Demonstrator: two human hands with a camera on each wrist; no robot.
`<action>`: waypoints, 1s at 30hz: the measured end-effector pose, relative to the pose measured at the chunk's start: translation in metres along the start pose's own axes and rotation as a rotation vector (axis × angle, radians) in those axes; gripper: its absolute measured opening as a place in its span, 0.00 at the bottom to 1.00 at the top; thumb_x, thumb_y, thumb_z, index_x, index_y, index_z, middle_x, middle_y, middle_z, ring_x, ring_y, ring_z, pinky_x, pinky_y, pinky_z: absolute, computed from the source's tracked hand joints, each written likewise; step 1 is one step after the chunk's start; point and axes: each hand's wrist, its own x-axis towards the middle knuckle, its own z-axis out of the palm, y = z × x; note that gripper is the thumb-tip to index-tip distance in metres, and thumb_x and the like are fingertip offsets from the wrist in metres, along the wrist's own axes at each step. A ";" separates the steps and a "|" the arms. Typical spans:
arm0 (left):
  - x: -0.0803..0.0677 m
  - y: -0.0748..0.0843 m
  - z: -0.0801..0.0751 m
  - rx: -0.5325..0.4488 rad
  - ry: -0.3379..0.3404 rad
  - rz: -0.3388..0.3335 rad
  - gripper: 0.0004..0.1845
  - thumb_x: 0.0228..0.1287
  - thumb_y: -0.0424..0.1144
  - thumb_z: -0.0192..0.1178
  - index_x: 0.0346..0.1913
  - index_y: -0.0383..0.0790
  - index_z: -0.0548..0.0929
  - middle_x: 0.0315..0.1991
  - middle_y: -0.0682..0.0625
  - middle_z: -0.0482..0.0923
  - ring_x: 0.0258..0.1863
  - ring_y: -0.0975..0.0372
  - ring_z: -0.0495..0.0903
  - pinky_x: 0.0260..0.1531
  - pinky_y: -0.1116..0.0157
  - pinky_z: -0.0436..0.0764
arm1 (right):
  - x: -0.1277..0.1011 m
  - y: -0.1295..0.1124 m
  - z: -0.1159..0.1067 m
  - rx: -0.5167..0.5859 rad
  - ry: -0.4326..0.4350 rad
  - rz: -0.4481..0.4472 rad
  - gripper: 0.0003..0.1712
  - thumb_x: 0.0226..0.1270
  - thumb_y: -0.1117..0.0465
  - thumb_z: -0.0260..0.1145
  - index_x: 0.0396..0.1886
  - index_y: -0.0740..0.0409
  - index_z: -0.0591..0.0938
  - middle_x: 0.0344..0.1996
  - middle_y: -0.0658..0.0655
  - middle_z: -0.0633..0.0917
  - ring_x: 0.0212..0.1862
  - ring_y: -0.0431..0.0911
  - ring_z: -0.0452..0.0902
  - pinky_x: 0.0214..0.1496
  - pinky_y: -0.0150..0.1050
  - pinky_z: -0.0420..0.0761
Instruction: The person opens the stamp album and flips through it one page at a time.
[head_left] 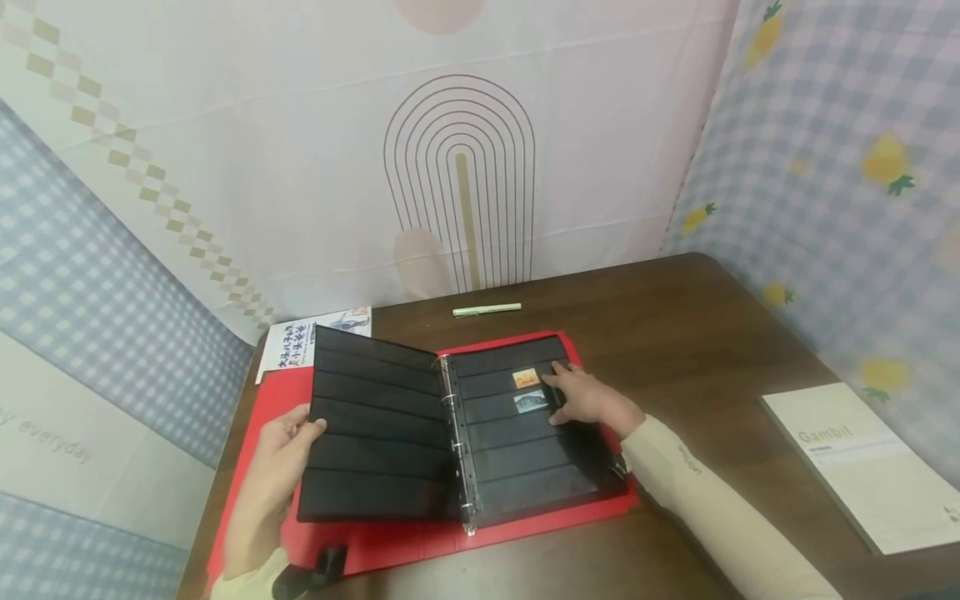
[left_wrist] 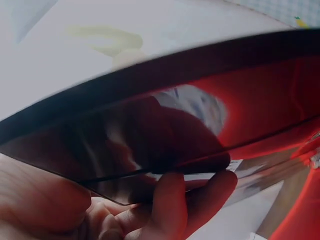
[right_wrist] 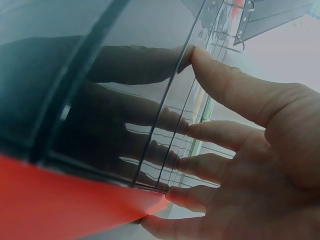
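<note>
While my left hand [head_left: 273,454] pinches the raised page [head_left: 375,433] at nine o'clock, my right hand [head_left: 588,398], fingers flat, presses just beside the stamps [head_left: 527,389].

"Gambit" in pale grey letters on white booklet [head_left: 870,467], right side of table; smaller lines under it too tiny to read. "everyday" in faint grey on pale band of wall cloth [head_left: 60,442], far left; word ahead of it cut off. Blue characters on leaflet [head_left: 307,342] behind binder, too small to make out. Small print on cream sleeve [head_left: 686,462], unreadable. Two stamps [head_left: 527,389] on black page: nothing legible.
</note>
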 end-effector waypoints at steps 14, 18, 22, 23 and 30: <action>0.006 -0.037 -0.016 -0.245 -0.052 0.020 0.22 0.81 0.33 0.42 0.68 0.18 0.62 0.40 0.48 0.88 0.34 0.60 0.88 0.34 0.60 0.87 | 0.001 0.003 0.001 0.012 0.005 0.010 0.46 0.59 0.62 0.77 0.75 0.63 0.67 0.77 0.71 0.55 0.77 0.69 0.43 0.71 0.68 0.57; 0.010 -0.048 -0.018 -0.239 -0.050 -0.019 0.24 0.81 0.33 0.41 0.71 0.19 0.59 0.41 0.51 0.87 0.34 0.61 0.87 0.33 0.61 0.87 | 0.002 0.004 0.001 0.004 0.003 0.007 0.46 0.60 0.61 0.77 0.75 0.63 0.67 0.77 0.71 0.55 0.77 0.69 0.43 0.71 0.68 0.58; 0.012 -0.056 -0.018 -0.173 -0.032 -0.041 0.25 0.80 0.32 0.41 0.72 0.19 0.58 0.53 0.39 0.82 0.39 0.69 0.84 0.39 0.67 0.85 | 0.002 0.003 0.002 0.003 0.003 0.006 0.46 0.60 0.61 0.77 0.75 0.64 0.67 0.77 0.72 0.55 0.77 0.69 0.43 0.71 0.68 0.58; 0.012 -0.057 -0.018 -0.156 -0.035 -0.047 0.25 0.80 0.32 0.40 0.72 0.19 0.57 0.59 0.34 0.78 0.42 0.71 0.82 0.41 0.69 0.84 | 0.002 0.003 0.002 0.003 0.004 0.006 0.46 0.59 0.61 0.77 0.75 0.64 0.67 0.77 0.72 0.55 0.77 0.69 0.43 0.71 0.68 0.58; 0.012 -0.069 -0.018 -0.013 0.014 -0.076 0.25 0.79 0.32 0.43 0.71 0.18 0.61 0.50 0.34 0.80 0.38 0.66 0.81 0.37 0.68 0.82 | 0.001 0.003 0.001 0.016 0.008 -0.003 0.46 0.59 0.61 0.77 0.75 0.65 0.67 0.77 0.72 0.55 0.77 0.70 0.43 0.71 0.68 0.58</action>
